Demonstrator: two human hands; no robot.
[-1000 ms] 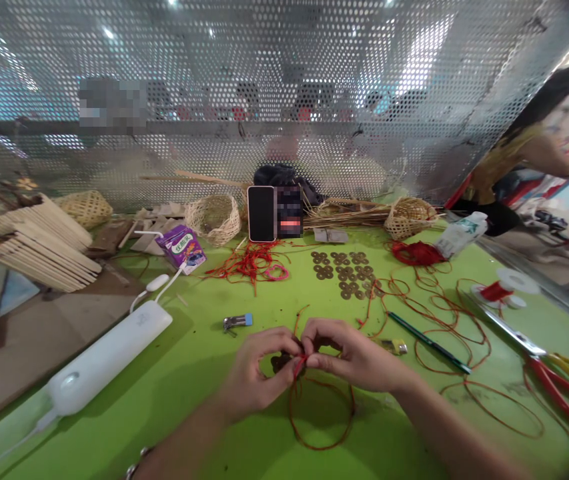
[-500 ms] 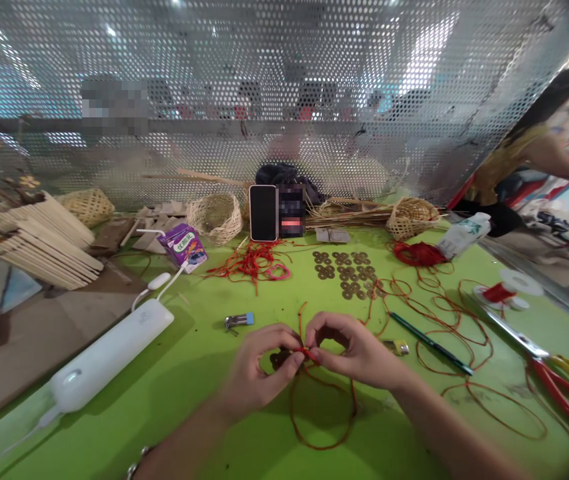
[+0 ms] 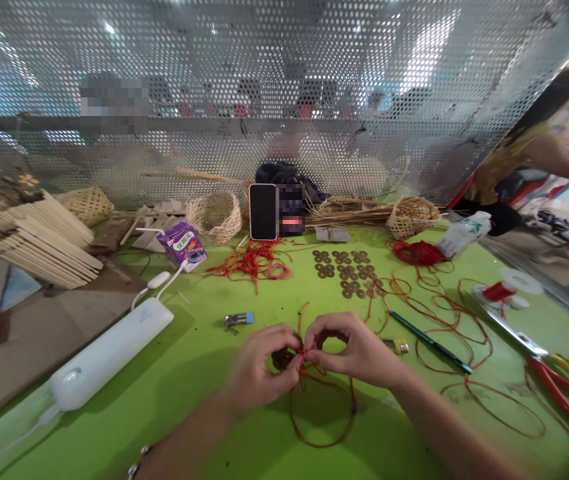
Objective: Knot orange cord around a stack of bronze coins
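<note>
Green tabletop (image 3: 204, 440) spread beneath us, and a perforated screen (image 3: 204, 150) stood behind it. At the table's near middle we had the red cord (image 3: 304, 355) pinched between both hands, with a few dark coins (image 3: 282, 361) just left of the pinch, half covered by fingers. Its loop (image 3: 320, 447) lay toward us on the green. To work that small crossing well, we judged, one hand had to anchor it while the other drew the strand in short, even pulls; a slack anchor could have let the turns slip, and the loop needed to run free of twists.

Our left hand (image 3: 261, 370) reached in from the lower left, thumb and forefinger curved around the coins and closed at the cord; whether it gripped the coins too, we could not tell. Our right hand (image 3: 351, 347) met it tip to tip, forefinger arched over the thumb, pinching the cord too. A bracelet (image 3: 139, 462) circled our left wrist.

Farther out, we had a lighter (image 3: 396, 347) just beside the right wrist, clippers (image 3: 239, 320) beyond the left hand, then a pen (image 3: 430, 342), flat coin clusters (image 3: 347, 273) and scissors (image 3: 529, 343).
</note>
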